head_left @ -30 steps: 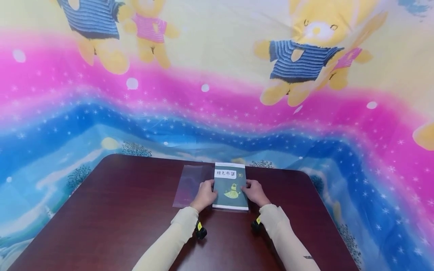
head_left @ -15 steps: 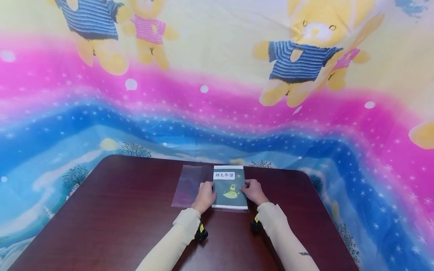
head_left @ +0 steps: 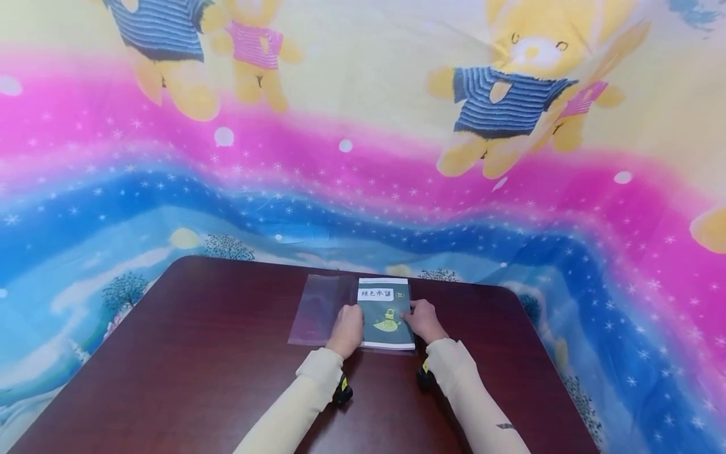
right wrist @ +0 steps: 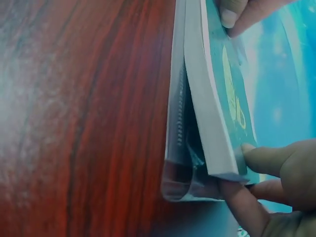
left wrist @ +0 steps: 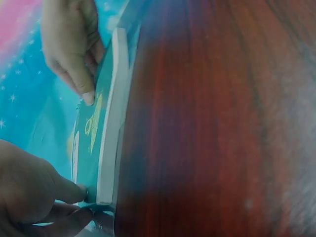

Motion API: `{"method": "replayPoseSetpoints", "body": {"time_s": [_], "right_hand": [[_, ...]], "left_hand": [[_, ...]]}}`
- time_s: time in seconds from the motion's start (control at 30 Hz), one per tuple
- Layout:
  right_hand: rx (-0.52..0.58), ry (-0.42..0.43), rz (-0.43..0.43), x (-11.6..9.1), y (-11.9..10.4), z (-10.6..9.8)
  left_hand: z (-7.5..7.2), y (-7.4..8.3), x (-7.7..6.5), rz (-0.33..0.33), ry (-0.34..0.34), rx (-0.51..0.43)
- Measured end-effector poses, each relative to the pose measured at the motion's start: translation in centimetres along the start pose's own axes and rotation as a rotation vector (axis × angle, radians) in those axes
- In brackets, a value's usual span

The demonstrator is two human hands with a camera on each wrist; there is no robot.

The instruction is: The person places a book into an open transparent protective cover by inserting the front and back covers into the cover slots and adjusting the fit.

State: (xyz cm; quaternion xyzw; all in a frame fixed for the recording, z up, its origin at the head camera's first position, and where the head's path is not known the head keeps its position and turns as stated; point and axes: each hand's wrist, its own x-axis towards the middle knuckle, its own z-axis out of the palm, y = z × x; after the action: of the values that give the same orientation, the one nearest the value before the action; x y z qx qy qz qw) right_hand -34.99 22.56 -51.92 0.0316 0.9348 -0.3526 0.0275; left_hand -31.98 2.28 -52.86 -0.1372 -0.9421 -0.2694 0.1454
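A green paperback book (head_left: 384,321) with a white title label and yellow drawing lies over a clear plastic book cover (head_left: 317,310). One flap of the cover spreads out to the left. My left hand (head_left: 347,330) holds the book's left edge; in the left wrist view its thumb (left wrist: 74,191) is at the green face, with a finger close below. My right hand (head_left: 425,320) pinches the right edge, its thumb (right wrist: 261,157) on top and fingers underneath. In the right wrist view, the book's white page edge (right wrist: 210,108) is raised at an angle above the clear plastic.
The dark red-brown table (head_left: 170,372) has rounded far corners. Behind it hangs a fabric backdrop (head_left: 363,183) printed with bears and snowflakes, close to the far edge. Small black wrist cameras are strapped under both cuffs.
The book's far edge has come down slightly toward the plastic. My left hand has shifted a little right, its fingers more curled at the book's edge. The right hand has barely moved.
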Motion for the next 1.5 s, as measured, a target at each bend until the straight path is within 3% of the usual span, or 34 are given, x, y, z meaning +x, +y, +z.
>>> {"method": "replayPoseSetpoints", "body": {"time_s": [0.13,0.3,0.43,0.73,0.83,1.0,1.1,1.23,1.5], "right_hand": [[-0.094,0.012,0.028,-0.3,-0.7,-0.1],[-0.167,0.038,0.027,-0.6,-1.2,-0.3],[-0.156,0.037,0.013,-0.8,-1.1,-0.2],[-0.256,0.038,-0.023,-1.3,-0.9,1.0],[-0.266,0.035,-0.042,-1.3,-0.7,1.0],[-0.243,-0.009,-0.028,-1.6,-0.4,0.8],[-0.224,-0.033,-0.017,-1.5,-0.4,1.0],[-0.211,-0.050,0.001,-1.6,-0.5,1.1],[-0.223,-0.034,-0.006,-1.9,-1.1,0.8]], "left_hand": [[0.2,0.5,-0.3,0.058,0.017,0.114],[0.0,0.8,-0.3,0.068,0.036,0.144],[0.2,0.7,-0.3,0.071,0.037,0.172],[0.4,1.1,-0.5,0.053,-0.041,0.232],[0.2,1.1,-0.5,0.092,-0.042,0.277],[-0.9,0.2,-0.6,0.140,-0.079,0.128],[-1.9,-1.3,-0.4,0.148,-0.120,-0.050],[-3.4,-3.9,-0.1,0.146,-0.148,-0.199],[-5.6,-9.2,0.3,0.007,-0.184,-0.242]]}}
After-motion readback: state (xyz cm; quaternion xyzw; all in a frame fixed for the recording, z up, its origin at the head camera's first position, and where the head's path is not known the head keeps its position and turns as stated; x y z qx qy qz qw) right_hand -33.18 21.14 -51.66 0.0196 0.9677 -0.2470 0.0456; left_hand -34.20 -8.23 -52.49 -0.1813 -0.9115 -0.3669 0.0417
